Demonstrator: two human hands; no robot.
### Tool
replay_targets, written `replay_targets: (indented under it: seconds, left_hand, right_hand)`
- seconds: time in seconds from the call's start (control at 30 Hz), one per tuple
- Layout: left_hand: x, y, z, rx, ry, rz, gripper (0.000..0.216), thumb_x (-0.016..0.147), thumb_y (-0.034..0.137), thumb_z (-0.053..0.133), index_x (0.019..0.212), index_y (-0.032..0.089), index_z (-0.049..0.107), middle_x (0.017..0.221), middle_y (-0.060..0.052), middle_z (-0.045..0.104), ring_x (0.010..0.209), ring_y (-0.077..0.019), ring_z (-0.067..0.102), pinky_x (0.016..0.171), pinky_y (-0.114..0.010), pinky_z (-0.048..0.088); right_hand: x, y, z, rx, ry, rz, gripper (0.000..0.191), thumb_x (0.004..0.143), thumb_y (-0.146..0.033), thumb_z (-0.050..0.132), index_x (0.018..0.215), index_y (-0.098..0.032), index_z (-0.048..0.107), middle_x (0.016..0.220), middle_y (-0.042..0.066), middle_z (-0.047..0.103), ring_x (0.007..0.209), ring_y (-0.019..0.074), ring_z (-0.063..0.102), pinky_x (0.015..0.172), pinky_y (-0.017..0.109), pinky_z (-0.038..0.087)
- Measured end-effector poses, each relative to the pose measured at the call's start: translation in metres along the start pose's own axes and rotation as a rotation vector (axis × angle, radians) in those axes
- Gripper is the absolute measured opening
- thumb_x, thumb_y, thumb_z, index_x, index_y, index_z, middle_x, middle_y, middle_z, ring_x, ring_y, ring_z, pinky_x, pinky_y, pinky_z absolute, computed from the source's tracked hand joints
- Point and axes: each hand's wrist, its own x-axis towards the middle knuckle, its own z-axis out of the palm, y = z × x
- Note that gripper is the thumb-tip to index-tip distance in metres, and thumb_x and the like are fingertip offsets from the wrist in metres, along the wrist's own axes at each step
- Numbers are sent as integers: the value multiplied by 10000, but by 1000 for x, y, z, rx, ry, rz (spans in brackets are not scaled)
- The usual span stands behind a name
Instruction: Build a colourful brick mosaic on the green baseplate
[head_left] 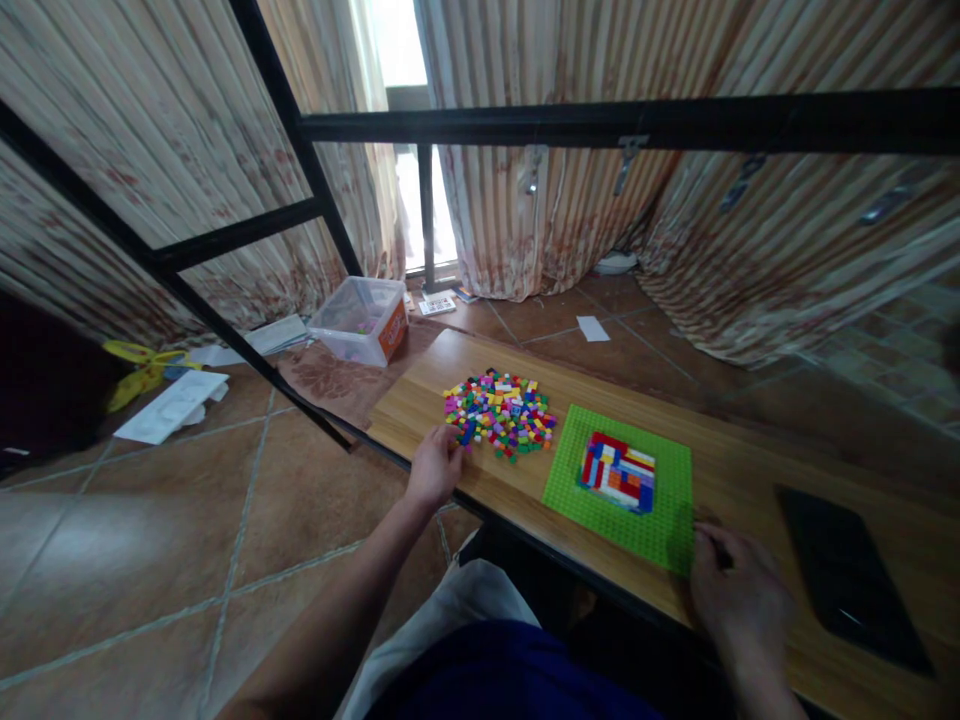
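A heap of small coloured bricks (500, 411) lies on the wooden table (757, 470). My left hand (435, 466) rests at the heap's near left edge, fingers curled down among the bricks; what they hold, if anything, is hidden. Right of the heap sits a green baseplate (585, 490) with a block of red, white, blue and orange bricks (619, 471) built on it. My right hand (739, 595) lies on the table at the plate's near right corner, fingers bent and touching the plate's edge.
A dark flat tablet-like object (851, 575) lies on the table at the right. On the tiled floor beyond stand a clear plastic box (360, 318), papers (174, 402) and a yellow toy (139, 370). A black metal frame (600, 120) crosses in front of the curtains.
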Motion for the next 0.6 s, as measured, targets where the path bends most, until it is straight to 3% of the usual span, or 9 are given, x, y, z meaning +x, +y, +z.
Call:
replay_targets:
  seconds: [0.17, 0.3, 0.43, 0.6]
  left_hand:
    - [-2, -4, 0, -66, 37, 27, 175, 837, 204, 530, 978, 195, 634, 952, -59, 641, 862, -187, 621, 831, -329, 500]
    - [-1, 9, 4, -151, 54, 68, 159, 856, 261, 537, 937, 200, 659, 936, -58, 649, 874, -187, 624, 831, -323, 503]
    - [0, 41, 22, -384, -86, 82, 190, 864, 294, 531, 931, 197, 681, 914, -57, 663, 794, -170, 639, 756, -302, 530]
    - [6, 86, 59, -712, -336, -89, 170, 833, 218, 544, 942, 163, 662, 803, -39, 677, 689, -152, 659, 660, -275, 546]
  right_hand:
    - [0, -3, -1, 22, 15, -3, 383, 830, -429, 392, 880, -174, 672, 952, 136, 661, 924, 287, 603, 821, 404, 469]
    - [0, -5, 0, 48, 32, -7, 365, 838, -420, 404, 865, -171, 669, 927, 127, 665, 905, 268, 606, 824, 384, 469]
    - [1, -8, 1, 78, 47, -8, 365, 861, -413, 401, 870, -165, 669, 936, 128, 666, 901, 253, 604, 835, 373, 463]
    - [2, -10, 1, 115, 67, -4, 345, 877, -401, 415, 861, -169, 670, 911, 117, 664, 878, 242, 598, 818, 364, 461]
